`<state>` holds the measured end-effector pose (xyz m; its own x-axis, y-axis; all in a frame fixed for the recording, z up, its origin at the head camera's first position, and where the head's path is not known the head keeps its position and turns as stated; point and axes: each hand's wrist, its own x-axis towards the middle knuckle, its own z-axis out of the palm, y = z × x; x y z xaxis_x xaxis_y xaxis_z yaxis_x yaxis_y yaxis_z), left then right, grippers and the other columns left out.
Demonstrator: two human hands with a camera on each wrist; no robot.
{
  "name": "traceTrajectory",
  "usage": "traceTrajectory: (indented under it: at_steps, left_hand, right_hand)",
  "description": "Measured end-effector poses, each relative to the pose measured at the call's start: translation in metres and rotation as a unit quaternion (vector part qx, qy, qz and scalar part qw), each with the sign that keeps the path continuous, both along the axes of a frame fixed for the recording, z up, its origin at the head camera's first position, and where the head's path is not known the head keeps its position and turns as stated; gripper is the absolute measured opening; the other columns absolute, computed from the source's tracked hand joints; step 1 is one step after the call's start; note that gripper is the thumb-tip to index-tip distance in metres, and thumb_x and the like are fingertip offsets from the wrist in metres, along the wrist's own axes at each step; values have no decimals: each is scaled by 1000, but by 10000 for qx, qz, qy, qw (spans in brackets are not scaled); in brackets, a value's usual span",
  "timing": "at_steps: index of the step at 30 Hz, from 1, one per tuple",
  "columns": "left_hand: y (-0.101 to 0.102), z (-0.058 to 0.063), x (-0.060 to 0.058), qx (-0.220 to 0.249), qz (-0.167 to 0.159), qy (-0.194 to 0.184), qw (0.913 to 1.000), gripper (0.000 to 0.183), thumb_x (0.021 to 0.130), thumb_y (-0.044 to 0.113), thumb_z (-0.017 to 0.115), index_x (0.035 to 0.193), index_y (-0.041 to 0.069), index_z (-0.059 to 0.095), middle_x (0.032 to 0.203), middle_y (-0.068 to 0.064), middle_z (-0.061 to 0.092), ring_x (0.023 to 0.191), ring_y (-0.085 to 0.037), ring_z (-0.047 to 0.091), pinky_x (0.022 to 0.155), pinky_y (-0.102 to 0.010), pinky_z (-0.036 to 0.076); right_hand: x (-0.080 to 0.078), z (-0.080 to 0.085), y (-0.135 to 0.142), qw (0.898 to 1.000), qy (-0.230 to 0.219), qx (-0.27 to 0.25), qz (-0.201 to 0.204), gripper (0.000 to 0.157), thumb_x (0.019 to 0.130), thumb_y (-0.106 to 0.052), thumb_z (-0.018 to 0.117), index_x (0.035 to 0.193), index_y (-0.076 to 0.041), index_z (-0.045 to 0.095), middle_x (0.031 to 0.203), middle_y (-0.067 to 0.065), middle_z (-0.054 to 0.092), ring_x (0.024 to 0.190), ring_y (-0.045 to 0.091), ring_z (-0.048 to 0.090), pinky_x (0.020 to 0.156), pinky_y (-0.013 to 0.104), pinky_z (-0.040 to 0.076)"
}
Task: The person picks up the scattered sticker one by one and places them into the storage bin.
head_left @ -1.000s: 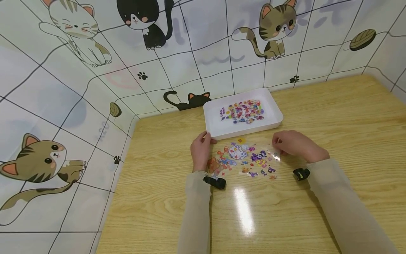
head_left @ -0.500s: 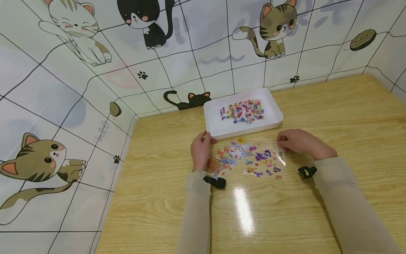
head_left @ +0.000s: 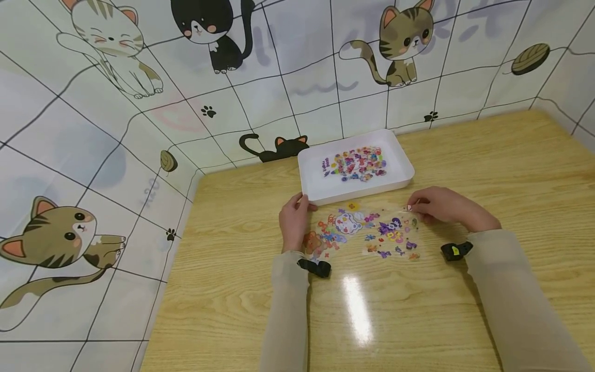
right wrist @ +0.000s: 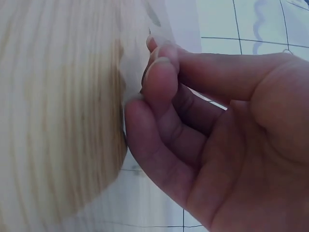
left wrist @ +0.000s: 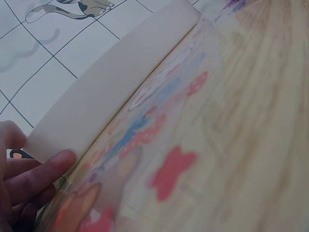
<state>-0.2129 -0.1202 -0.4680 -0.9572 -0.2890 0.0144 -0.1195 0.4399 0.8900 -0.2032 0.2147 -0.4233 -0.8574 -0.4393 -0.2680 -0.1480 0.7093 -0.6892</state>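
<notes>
In the head view, my left hand (head_left: 294,222) is at the near left corner of a white tray (head_left: 355,195); the left wrist view shows its fingers gripping that corner. Before the tray, a clear sticker sheet with a bear and flowers (head_left: 348,223) lies beside the left hand. To its right is a second clear sticker sheet with purple figures (head_left: 391,227). My right hand (head_left: 441,206) pinches this sheet's upper right edge between thumb and fingers. From the right wrist view, the fingertips (right wrist: 161,79) are curled together on the thin, see-through film.
Colourful stickers (head_left: 360,163) lie inside the tray, which stands near the cat-patterned wall (head_left: 316,93). The wooden table (head_left: 223,299) spreads out in front and to both sides. Glare (head_left: 357,310) shines on the table between the forearms.
My right hand has shifted to the right, and the purple-figure sticker sheet has slid right with it. My left hand, the tray and the bear sheet stay where they were.
</notes>
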Motion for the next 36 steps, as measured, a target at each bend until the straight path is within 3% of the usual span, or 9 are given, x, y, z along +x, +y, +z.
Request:
traceTrajectory:
  at_steps: [15, 36]
  left_hand:
    - [0, 0, -2, 85, 16, 27, 10000, 41, 89, 42, 47, 120, 17, 58, 71, 6, 67, 91, -6, 57, 91, -33, 36]
    - [1, 1, -1, 28, 84, -46, 10000, 42, 89, 41, 47, 121, 16, 58, 69, 8, 66, 90, -3, 57, 91, -31, 36]
  right_hand:
    - [-3, -1, 14, 9997, 8, -210, -101, 21, 94, -16, 45, 100, -1, 58, 69, 7, 53, 62, 20, 50, 57, 32, 42]
    - [-1, 3, 34, 9972, -426, -479, -396, 27, 96, -17, 39, 109, 1, 55, 75, 8, 52, 67, 20, 50, 59, 31, 44]
